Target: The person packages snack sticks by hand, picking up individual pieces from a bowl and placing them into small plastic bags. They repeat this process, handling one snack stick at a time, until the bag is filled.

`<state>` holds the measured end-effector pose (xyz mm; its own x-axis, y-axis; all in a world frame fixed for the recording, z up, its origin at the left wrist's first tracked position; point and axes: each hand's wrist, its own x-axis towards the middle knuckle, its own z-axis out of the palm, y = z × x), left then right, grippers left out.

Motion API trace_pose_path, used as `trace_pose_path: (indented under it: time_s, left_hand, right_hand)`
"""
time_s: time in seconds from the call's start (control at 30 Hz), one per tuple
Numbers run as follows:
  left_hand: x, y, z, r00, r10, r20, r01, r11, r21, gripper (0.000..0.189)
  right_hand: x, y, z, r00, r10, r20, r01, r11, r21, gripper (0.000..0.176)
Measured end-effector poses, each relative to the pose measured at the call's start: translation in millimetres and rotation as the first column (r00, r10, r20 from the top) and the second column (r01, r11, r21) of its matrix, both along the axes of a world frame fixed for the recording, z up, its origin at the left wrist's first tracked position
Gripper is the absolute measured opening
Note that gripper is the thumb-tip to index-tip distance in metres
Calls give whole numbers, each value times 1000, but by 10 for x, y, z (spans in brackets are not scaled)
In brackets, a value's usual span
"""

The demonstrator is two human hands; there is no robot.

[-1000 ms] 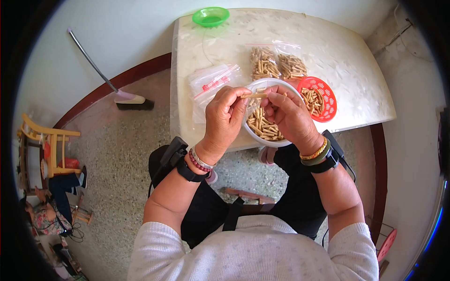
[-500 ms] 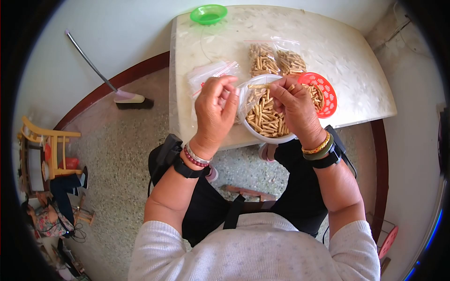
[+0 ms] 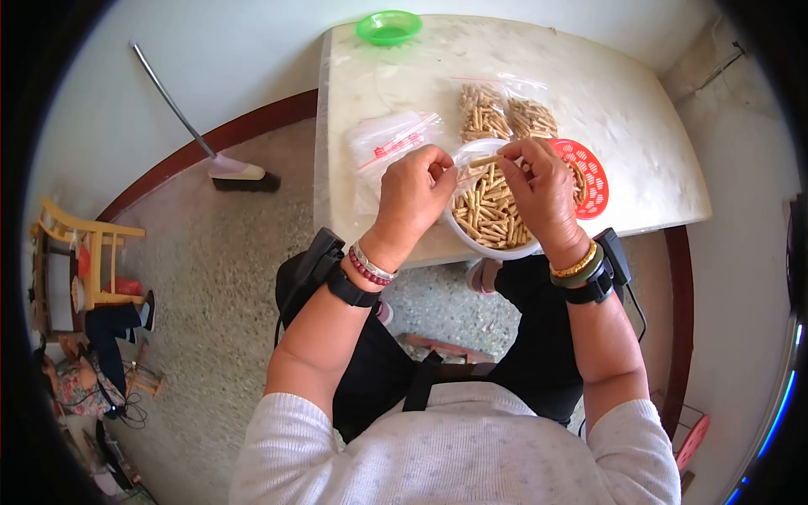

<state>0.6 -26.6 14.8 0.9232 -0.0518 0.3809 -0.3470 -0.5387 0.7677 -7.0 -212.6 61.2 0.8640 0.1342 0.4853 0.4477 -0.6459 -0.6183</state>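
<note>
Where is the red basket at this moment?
In the head view, the red basket lies on the table, right of the white bowl, partly hidden behind the right hand.

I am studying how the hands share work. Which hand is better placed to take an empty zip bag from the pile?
Left, probably. The left hand is beside the pile of empty zip bags, while the right hand pinches a wooden stick over the white bowl, farther away.
</note>
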Motion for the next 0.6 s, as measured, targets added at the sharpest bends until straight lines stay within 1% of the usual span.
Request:
trace_pose_path:
  time_s: [0.07, 0.1, 0.13, 0.17, 0.2, 0.23, 0.27, 0.33, 0.37, 0.5, 0.57, 0.6]
  left_hand:
    - [39, 30, -64, 995, -68, -72, 47, 964, -261, 9]
    - [50, 51, -37, 995, -68, -70, 47, 964, -263, 9]
    - [58, 86, -1, 992, -63, -110, 24, 944, -329, 8]
    - [66, 120, 22, 987, -62, -151, -2, 920, -393, 8]
    - [78, 141, 19, 987, -63, -150, -1, 919, -394, 8]
    - [95, 171, 21, 987, -80, -141, 14, 907, -421, 8]
    - [107, 197, 27, 987, -96, -131, 28, 893, -449, 8]
    - [110, 226, 52, 990, -80, -113, 21, 896, -443, 8]
    - [106, 236, 58, 993, -68, -100, 17, 899, -438, 8]
    - [111, 269, 64, 997, -45, -69, 7, 880, -475, 8]
    - [99, 297, 88, 997, -25, -71, -8, 906, -423, 7]
    - [101, 306, 83, 997, -22, -73, -11, 906, -423, 7]
  right_hand:
    - [-9, 74, -14, 998, 50, -33, -51, 999, -8, 7]
    - [0, 101, -20, 995, 105, 2, -104, 994, -36, 11]
    - [17, 139, -22, 995, 103, 4, -103, 994, -39, 11]
    - [41, 187, -22, 982, 179, 57, -177, 983, -42, 12]
    - [60, 226, -36, 961, 254, 109, -250, 967, -47, 14]
    - [78, 267, -56, 962, 266, 56, -262, 963, -61, 13]
    - [93, 309, -67, 962, 268, 58, -264, 962, -63, 13]
    - [120, 379, -111, 971, 236, -40, -239, 951, -198, 9]
    - [158, 403, -179, 976, 218, -22, -217, 947, -236, 8]
    - [192, 468, -190, 982, 184, -40, -188, 938, -291, 10]
    - [220, 476, -211, 981, 187, 60, -162, 944, -288, 16]
    - [230, 486, -211, 980, 190, 58, -166, 943, -289, 16]
